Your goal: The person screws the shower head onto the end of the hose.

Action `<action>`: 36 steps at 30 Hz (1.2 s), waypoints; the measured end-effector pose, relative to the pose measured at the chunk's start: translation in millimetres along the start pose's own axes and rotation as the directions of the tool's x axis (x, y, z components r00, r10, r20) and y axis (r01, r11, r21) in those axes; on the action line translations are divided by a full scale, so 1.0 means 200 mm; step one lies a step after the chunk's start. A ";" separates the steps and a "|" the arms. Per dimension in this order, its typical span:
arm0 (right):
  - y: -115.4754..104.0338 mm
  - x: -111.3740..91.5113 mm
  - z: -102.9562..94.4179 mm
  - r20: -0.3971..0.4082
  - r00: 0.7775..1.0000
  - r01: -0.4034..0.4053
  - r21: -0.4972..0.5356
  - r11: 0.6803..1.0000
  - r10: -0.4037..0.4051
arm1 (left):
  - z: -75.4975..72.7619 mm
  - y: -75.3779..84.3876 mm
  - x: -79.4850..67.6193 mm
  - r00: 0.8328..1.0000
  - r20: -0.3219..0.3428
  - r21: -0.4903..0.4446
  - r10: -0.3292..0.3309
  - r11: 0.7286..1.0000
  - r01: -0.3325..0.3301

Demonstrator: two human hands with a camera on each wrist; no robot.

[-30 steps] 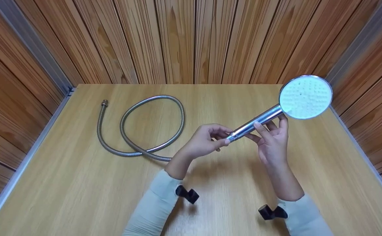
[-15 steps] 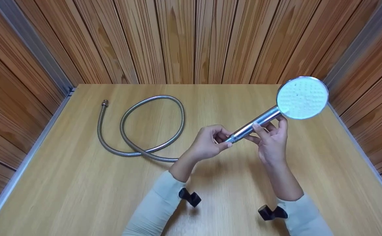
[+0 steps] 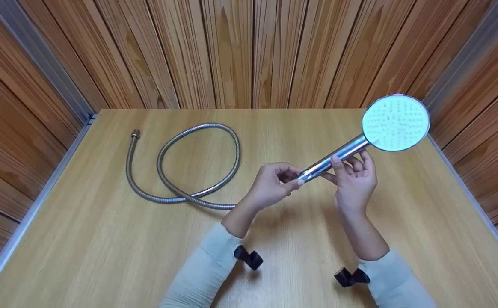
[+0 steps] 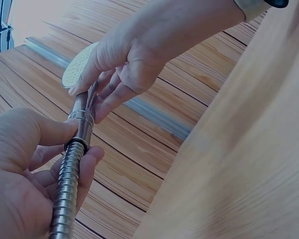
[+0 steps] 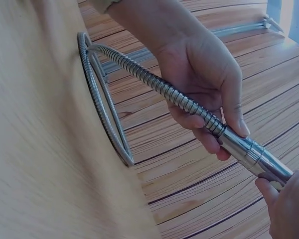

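A chrome hand shower (image 3: 396, 122) with a round pale spray face is held tilted above the table, its face at the upper right. My right hand (image 3: 356, 188) grips the handle, thumb on the near side and fingers behind. At the handle's lower end my left hand (image 3: 270, 186) pinches the end of a ribbed metal shower hose (image 4: 65, 194) between thumb and fingers. Both wrist views show that hose end in line with the handle, meeting it at the collar. From there the hose (image 5: 162, 88) sags to the table, where a loop lies.
The hose's other end, with a metal nut (image 3: 135, 133), lies at the table's back left. Plank-patterned walls (image 3: 232, 51) stand behind and beside the wooden table (image 3: 103, 256). A black wrist mount (image 3: 249, 257) sits on the left sleeve, another (image 3: 351, 277) on the right.
My left hand has shifted slightly right and its thumb has changed position at the hose end. The hand shower has dipped a little, then risen. The loop on the table stays put.
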State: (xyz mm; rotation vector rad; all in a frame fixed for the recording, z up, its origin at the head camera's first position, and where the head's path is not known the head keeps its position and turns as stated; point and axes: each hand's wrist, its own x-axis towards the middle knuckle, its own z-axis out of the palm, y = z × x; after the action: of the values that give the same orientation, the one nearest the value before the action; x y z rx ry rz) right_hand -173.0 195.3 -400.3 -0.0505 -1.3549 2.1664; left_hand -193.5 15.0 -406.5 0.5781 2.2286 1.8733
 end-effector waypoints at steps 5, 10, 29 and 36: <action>0.00 0.02 -0.02 0.002 1.000 -0.025 0.011 1.000 0.025 | -0.03 -0.01 -0.01 0.999 0.046 0.059 0.024 0.998 -0.027; 0.00 0.04 -0.05 -0.038 0.996 -0.077 0.034 0.996 0.078 | -0.11 -0.04 -0.03 0.994 0.110 0.094 0.023 0.995 -0.034; -0.04 0.10 -0.09 -0.113 0.967 -0.218 0.112 0.969 0.230 | -0.30 -0.17 -0.11 0.981 0.188 0.116 0.039 0.991 -0.062; -0.01 0.15 -0.14 -0.157 0.906 -0.372 0.146 0.917 0.393 | -0.35 -0.20 -0.13 0.983 0.186 0.160 0.007 0.986 -0.037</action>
State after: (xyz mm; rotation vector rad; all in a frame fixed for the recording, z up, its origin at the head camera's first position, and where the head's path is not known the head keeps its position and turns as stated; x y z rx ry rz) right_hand -188.2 233.8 -405.2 -0.5010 -1.1887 2.4847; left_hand -203.6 -63.6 -435.8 0.7728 2.2727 1.5840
